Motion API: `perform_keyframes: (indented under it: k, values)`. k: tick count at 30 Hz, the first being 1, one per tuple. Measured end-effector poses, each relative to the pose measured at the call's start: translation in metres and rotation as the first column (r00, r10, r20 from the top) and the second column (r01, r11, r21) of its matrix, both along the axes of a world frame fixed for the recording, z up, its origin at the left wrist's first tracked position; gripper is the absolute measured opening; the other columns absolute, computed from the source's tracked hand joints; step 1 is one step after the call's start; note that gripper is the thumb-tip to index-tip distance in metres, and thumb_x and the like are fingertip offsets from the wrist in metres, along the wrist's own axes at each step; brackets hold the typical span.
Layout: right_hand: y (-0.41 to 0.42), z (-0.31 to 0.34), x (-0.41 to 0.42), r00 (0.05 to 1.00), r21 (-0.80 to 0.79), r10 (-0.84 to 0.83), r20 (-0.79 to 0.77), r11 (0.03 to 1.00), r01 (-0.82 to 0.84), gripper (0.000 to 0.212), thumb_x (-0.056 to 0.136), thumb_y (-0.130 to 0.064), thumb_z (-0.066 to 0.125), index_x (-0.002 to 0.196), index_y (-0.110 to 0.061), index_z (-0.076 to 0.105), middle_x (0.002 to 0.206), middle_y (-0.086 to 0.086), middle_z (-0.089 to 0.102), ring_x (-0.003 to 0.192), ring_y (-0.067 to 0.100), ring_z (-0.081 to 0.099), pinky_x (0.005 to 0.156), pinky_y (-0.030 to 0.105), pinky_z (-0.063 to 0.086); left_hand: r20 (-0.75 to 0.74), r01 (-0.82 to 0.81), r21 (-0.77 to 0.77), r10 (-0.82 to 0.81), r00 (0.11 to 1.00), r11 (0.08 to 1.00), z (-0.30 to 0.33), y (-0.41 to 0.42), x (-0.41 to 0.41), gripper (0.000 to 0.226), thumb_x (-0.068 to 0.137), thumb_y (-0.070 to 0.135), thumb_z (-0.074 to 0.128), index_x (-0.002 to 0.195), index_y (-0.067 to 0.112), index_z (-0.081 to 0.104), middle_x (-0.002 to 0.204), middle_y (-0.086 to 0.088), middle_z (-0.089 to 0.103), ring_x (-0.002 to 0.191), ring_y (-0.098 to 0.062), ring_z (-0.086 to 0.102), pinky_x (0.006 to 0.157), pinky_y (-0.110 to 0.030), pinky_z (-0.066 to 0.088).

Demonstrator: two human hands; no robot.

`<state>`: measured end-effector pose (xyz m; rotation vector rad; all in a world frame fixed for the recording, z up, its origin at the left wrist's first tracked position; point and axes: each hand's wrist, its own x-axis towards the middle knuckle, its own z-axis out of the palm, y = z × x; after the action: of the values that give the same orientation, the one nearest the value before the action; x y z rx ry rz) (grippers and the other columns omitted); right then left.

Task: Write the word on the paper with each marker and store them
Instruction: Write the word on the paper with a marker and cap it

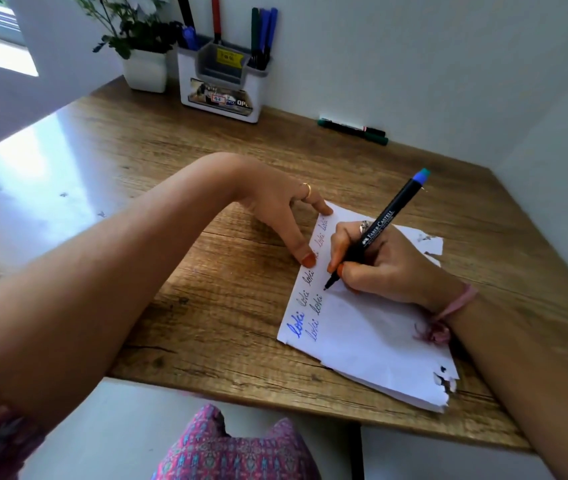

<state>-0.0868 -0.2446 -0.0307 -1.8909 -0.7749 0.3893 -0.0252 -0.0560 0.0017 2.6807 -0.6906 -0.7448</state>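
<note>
A white sheet of paper (pixel 369 327) with torn corners lies on the wooden desk (pixel 206 306), several handwritten words running along its left edge. My right hand (pixel 383 265) grips a black marker (pixel 379 226) with a blue-green end cap, its tip touching the paper beside the second row of words. My left hand (pixel 282 209) rests flat, thumb and a finger pressing the paper's upper left edge. A white pen holder (pixel 221 81) at the back holds several markers. Two green markers (pixel 353 128) lie against the wall.
A white pot with a green plant (pixel 144 64) stands left of the holder. White walls close in the desk at the back and right. The desk's front edge runs just under the paper. Patterned pink fabric (pixel 237 448) shows below.
</note>
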Motion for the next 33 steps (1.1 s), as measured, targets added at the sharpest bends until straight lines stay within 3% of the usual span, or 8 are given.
perform_keyframes:
  k: [7,10,16,21,26,33]
  values:
    - [0.0008,-0.0062,0.0046,0.999,0.011,-0.037,0.024,0.999,0.037,0.010,0.069,-0.018,0.057,0.073,-0.024,0.064,0.065,-0.006,0.062,0.059,0.008,0.054,0.056,0.021,0.043,0.008,-0.002,-0.008,0.002,1.000,1.000,-0.0004,0.0010,-0.0011,0.094,0.059,0.059,0.077,0.139,0.048,0.029,0.115,0.013,0.037,0.106,-0.011,0.037,0.095,-0.030,0.031]
    - [0.0001,-0.0048,0.0049,0.999,-0.006,-0.016,0.041,1.000,0.016,0.008,0.068,-0.018,0.057,0.073,-0.020,0.062,0.063,-0.009,0.061,0.058,0.003,0.053,0.055,0.016,0.042,0.012,-0.003,-0.005,0.003,1.000,1.000,-0.0003,0.0003,-0.0010,0.093,0.059,0.058,0.077,0.138,0.048,0.030,0.109,0.011,0.040,0.102,-0.012,0.039,0.093,-0.029,0.032]
    - [0.0000,-0.0042,0.0041,0.998,0.017,-0.022,0.052,1.000,0.021,0.011,0.069,-0.007,0.058,0.072,-0.017,0.060,0.065,-0.014,0.064,0.061,-0.001,0.058,0.059,0.011,0.043,0.004,0.000,0.022,0.000,1.000,1.000,0.0009,-0.0001,-0.0013,0.096,0.059,0.059,0.075,0.141,0.046,0.027,0.144,0.004,0.035,0.125,-0.019,0.037,0.103,-0.035,0.030]
    - [-0.0004,-0.0028,0.0034,0.998,0.009,-0.013,0.058,1.000,0.012,0.020,0.071,0.006,0.054,0.072,-0.013,0.058,0.065,-0.017,0.064,0.063,-0.002,0.059,0.060,0.009,0.043,0.004,-0.005,0.028,0.005,1.000,1.000,0.0019,-0.0001,-0.0021,0.094,0.060,0.058,0.075,0.141,0.047,0.027,0.147,0.003,0.033,0.131,-0.021,0.034,0.104,-0.035,0.028]
    - [0.0001,-0.0033,0.0034,0.996,-0.011,-0.035,0.077,0.999,0.036,0.022,0.071,0.005,0.052,0.072,-0.016,0.060,0.065,-0.014,0.064,0.061,-0.001,0.057,0.059,0.011,0.043,0.020,-0.003,0.031,0.003,1.000,1.000,0.0020,0.0000,-0.0025,0.094,0.060,0.059,0.075,0.140,0.047,0.027,0.142,0.003,0.038,0.126,-0.019,0.037,0.098,-0.032,0.029]
    - [0.0019,-0.0022,0.0036,0.997,0.009,-0.026,0.079,1.000,0.025,0.019,0.071,0.006,0.053,0.072,-0.013,0.058,0.066,-0.018,0.065,0.064,-0.003,0.059,0.061,0.009,0.044,0.023,0.004,0.025,-0.004,1.000,1.000,0.0010,0.0003,-0.0018,0.093,0.059,0.060,0.075,0.139,0.048,0.029,0.116,0.011,0.036,0.107,-0.012,0.037,0.094,-0.030,0.032]
